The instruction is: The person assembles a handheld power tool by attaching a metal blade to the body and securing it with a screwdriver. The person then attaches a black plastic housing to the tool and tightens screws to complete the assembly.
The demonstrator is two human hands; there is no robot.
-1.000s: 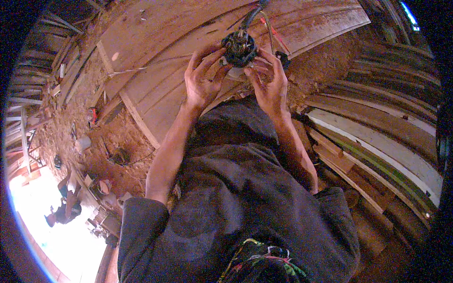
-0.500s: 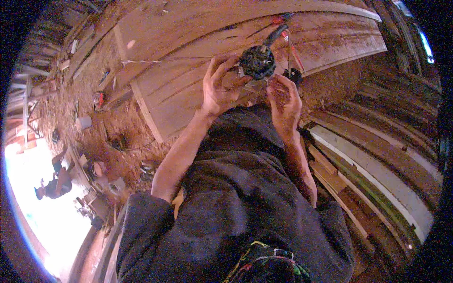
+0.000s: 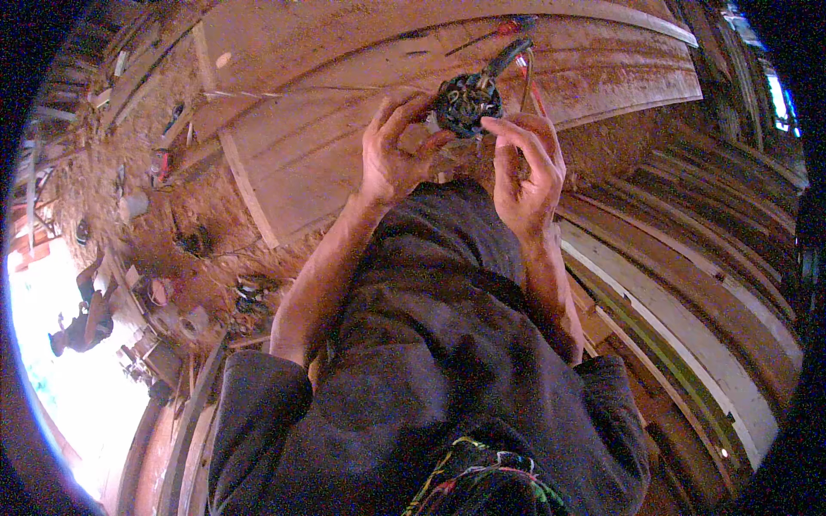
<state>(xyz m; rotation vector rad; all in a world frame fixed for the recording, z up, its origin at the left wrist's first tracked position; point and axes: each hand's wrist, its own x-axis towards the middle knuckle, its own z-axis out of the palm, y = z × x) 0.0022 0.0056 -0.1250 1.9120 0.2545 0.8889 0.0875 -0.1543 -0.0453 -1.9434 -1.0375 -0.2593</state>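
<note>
Up over the boards, my left hand [image 3: 397, 155] holds a round black electrical fitting [image 3: 469, 105] by its left side, thumb below and fingers above. Its inside faces up and looks full of small metal parts and wires, too blurred to tell apart. A thick dark cable [image 3: 509, 58] leaves its upper right. My right hand [image 3: 529, 163] is at the fitting's lower right edge, fingers bent and the index fingertip against the rim. Whether something small is pinched there, I cannot make out. A screwdriver [image 3: 508, 28] with a red and dark handle lies on the board beyond the fitting.
Broad wooden sheets [image 3: 301, 163] lie in front of me. Long stacked planks [image 3: 671, 318] run along the right. At the left, the sawdust-covered ground holds a bucket [image 3: 133, 205], a red tool [image 3: 160, 165] and other gear. Another person [image 3: 86, 325] is at the bright opening, far left.
My right hand has risen and closed in on the fitting, its index finger now reaching the rim. The fitting has shifted slightly up in view, still in my left hand. The far person has moved slightly.
</note>
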